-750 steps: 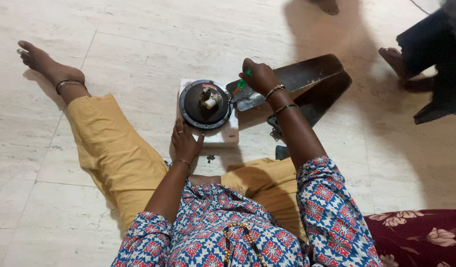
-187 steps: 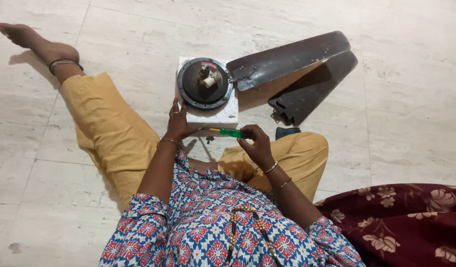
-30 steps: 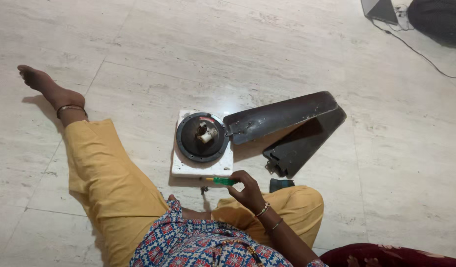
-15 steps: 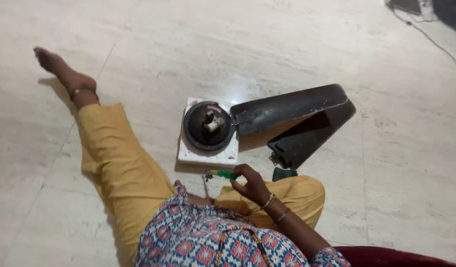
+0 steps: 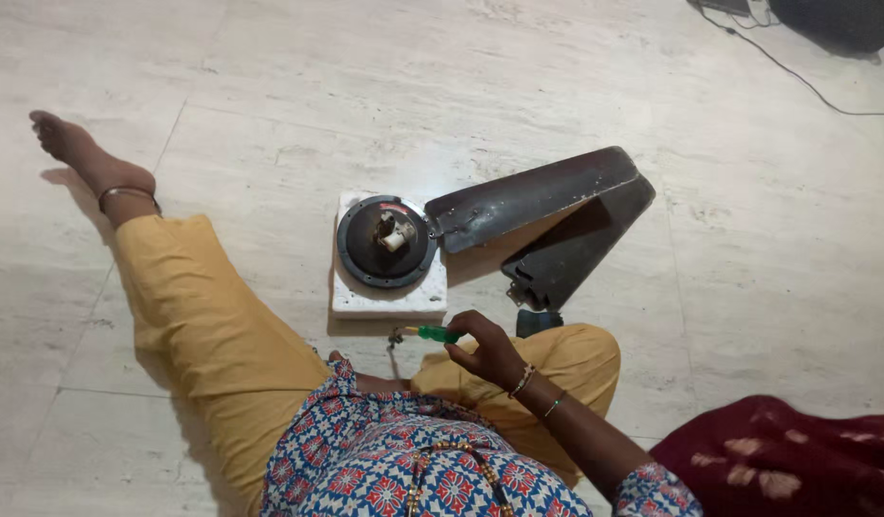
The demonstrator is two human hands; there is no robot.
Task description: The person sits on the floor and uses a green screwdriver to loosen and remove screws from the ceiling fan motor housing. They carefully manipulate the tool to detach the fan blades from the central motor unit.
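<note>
The screwdriver (image 5: 432, 333) is gripped in the right hand (image 5: 490, 349), now drawn back from the motor (image 5: 386, 241) (still on its block (image 5: 389, 299)); left hand hidden, cannot tell.

Screwdriver handle (image 5: 438, 333) green w/ a yellowish tip. Fan motor (image 5: 386, 241) black, on a white block (image 5: 388, 299). Blades (image 5: 540, 198) dark brown. Trousers (image 5: 212, 325) mustard yellow; top (image 5: 404, 474) blue, red & white floral print. Floor (image 5: 270, 77) pale beige marble. Cloth (image 5: 787, 460) maroon, faint flowers.
</note>
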